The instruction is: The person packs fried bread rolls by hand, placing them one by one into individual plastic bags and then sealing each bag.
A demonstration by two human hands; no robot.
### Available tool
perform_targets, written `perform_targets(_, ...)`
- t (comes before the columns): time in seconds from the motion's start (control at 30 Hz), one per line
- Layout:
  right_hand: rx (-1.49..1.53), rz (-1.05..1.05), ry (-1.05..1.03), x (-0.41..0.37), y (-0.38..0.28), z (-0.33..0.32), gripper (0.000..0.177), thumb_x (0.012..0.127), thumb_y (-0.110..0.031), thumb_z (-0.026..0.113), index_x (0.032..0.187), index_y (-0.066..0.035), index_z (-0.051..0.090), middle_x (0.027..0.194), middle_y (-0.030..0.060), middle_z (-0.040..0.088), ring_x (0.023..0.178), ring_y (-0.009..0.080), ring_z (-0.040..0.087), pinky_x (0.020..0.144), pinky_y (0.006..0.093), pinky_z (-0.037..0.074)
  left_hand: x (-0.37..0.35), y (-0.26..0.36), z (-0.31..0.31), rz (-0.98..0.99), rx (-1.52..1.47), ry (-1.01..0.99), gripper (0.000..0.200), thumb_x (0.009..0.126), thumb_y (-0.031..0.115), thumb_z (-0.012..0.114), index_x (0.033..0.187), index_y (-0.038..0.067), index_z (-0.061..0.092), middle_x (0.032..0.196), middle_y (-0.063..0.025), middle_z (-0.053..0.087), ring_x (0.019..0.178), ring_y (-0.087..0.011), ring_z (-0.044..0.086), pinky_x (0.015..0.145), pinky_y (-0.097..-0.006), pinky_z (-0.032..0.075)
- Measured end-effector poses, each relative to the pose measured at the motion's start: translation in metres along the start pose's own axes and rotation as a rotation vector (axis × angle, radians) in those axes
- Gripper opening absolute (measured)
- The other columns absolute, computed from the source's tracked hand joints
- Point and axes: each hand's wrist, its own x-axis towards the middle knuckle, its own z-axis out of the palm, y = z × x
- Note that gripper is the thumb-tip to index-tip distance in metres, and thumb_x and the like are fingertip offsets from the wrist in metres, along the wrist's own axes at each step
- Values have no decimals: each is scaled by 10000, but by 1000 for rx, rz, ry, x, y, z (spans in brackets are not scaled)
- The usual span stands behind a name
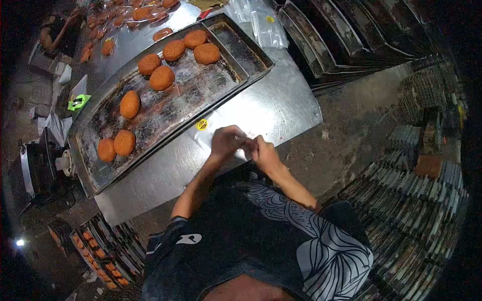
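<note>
A shiny metal table (293,103) spans upper left to centre. On it lie a long, dark tray (186,93), brown buns (142,13) at upper left, clear plastic bags (269,34) at upper centre, and part of a yellow-stickered bag (202,135) mid-frame.

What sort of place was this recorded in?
Probably a bakery's packing area: round orange-brown buns sit on a large, scorched metal baking tray, dark metal pans are stacked nearby, and clear plastic bags with round yellow labels lie on the table.
</note>
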Motion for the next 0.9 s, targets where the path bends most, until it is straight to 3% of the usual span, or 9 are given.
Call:
perform_targets(0.17, 248, 19, 62, -5, -7, 19, 89, 823, -89, 458, 825, 0, 443, 650, 183, 583, 579, 306, 594, 535, 331, 468, -12, 30, -10, -193, 110, -43, 112, 678, 89, 627, 780, 40, 624, 711, -76, 608, 658, -145, 573, 590, -269, 443)
perform_targets(0.23, 60, 91, -92, 3, -13, 24, 129, 827, -72, 445, 919, 2, 498, 618, 145, 585, 556, 224, 603, 514, 310, 467, -13, 16, -10, 96, 216, 282, 118, 682, 91, 622, 797, 66, 627, 680, -74, 569, 613, -181, 554, 576, -271, 433)
perform_targets(0.37, 1436, 735, -302, 70, -58, -2, 361, 870, -227, 455, 1148, 3, 461, 688, 25, 536, 443, 79, 454, 415, 178, 382, -19, 15, -10, 222, 28, 403, 136, 726, 97, 593, 859, 66, 598, 714, -59, 523, 605, -182, 519, 541, -269, 419)
perform_targets(0.43, 958, 172, -165, 101, -71, 21, 444, 846, -247, 497, 1181, 27, 399, 950, 80, 549, 790, 109, 536, 665, 202, 449, -24, 21, -27, 206, -183, 426, 180, 779, 120, 565, 947, 55, 564, 756, -32, 529, 659, -143, 526, 539, -244, 424)
perform_targets(0.5, 942, -29, -410, 103, -71, 69, 442, 827, -187, 511, 1193, 28, 385, 1077, 106, 509, 915, 157, 515, 794, 275, 417, -24, 66, -81, -204, -1187, 410, 247, 810, 178, 546, 1024, 62, 502, 803, -38, 542, 717, -152, 547, 583, -226, 442)
perform_targets(0.6, 186, -585, -181, 116, -54, 157, 437, 807, -143, 520, 1199, 1, 391, 1160, 116, 476, 1021, 193, 482, 895, 334, 372, -50, 31, -143, -105, -870, 690, 231, 826, 234, 515, 1008, 96, 480, 892, -47, 534, 774, -168, 551, 651, -254, 449)
perform_targets(0.67, 86, -685, -741, 164, -71, 135, 434, 775, -124, 538, 1185, -39, 428, 1149, 128, 485, 1069, 224, 454, 934, 350, 336, -68, -6, -185, -74, -971, 901, 203, 822, 221, 517, 988, 108, 494, 931, -32, 523, 853, -171, 532, 725, -331, 435)
perform_targets(0.77, -214, -248, -234, 325, -74, 117, 216, 712, -172, 585, 844, -10, 531, 915, 186, 541, 895, 329, 505, 749, 412, 399, -107, 8, -209, 0, -1048, 1153, 198, 784, 141, 555, 973, 100, 511, 941, -11, 524, 956, -171, 491, 847, -476, 372)
perform_targets(0.9, -672, -413, 143, 422, 10, 163, 435, 755, -299, 536, 1113, -59, 479, 1128, 210, 432, 1043, 379, 402, 878, 430, 344, -145, 7, -243, 142, -1231, 1171, 228, 734, 75, 565, 956, 75, 511, 909, -24, 551, 931, -193, 515, 913, -501, 347)
